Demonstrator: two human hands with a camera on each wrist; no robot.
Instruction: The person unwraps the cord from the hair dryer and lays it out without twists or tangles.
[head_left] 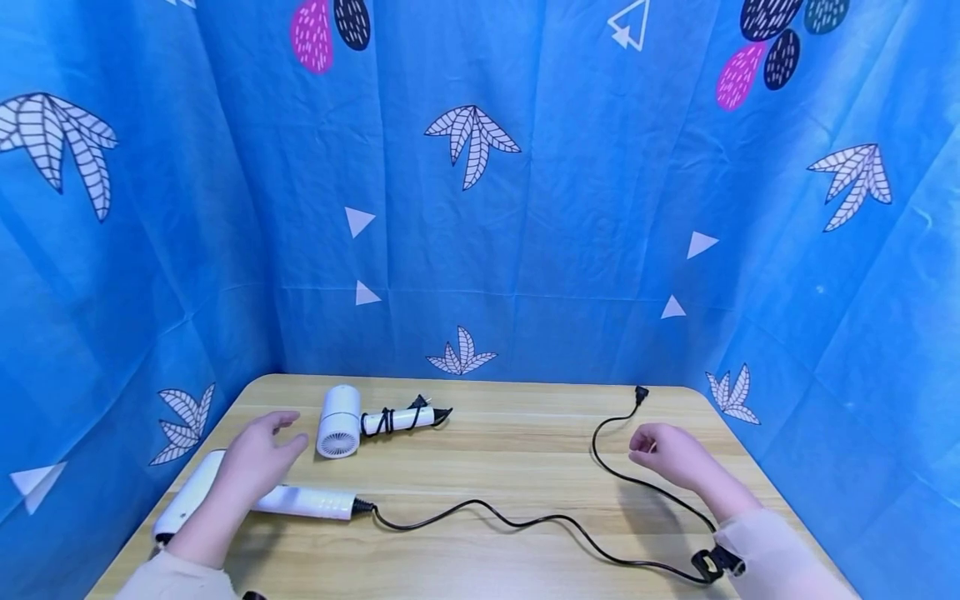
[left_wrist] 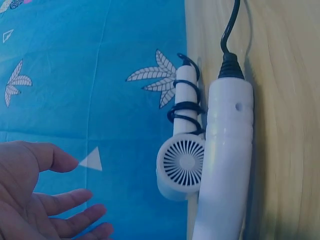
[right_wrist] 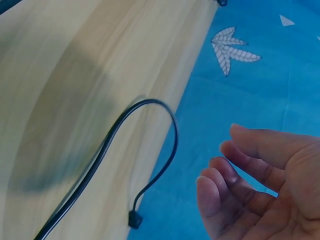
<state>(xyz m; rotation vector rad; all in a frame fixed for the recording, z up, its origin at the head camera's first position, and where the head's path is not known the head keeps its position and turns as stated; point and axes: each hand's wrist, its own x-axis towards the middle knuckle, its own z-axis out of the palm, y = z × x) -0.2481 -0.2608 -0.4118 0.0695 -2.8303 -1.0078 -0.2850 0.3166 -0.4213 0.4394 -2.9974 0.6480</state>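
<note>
A white hair dryer [head_left: 307, 502] lies at the table's left front, its black cord [head_left: 517, 525] running in waves to the right and ending in a plug [head_left: 641, 393] at the back right. My left hand [head_left: 258, 458] hovers over this dryer and hides part of it; its fingers are apart and hold nothing. Further back, a smaller white hair dryer [head_left: 339, 425] has its cord wound round the handle. My right hand [head_left: 671, 454] is raised beside the cord, fingers loosely bent, with nothing in them. In the right wrist view the cord and plug show left of that hand.
The wooden table [head_left: 480, 458] has rounded back corners. A blue patterned curtain [head_left: 480, 233] hangs around its back and sides. A black strap with a fitting [head_left: 716, 562] sits at the right sleeve, where the cord passes close by or beneath.
</note>
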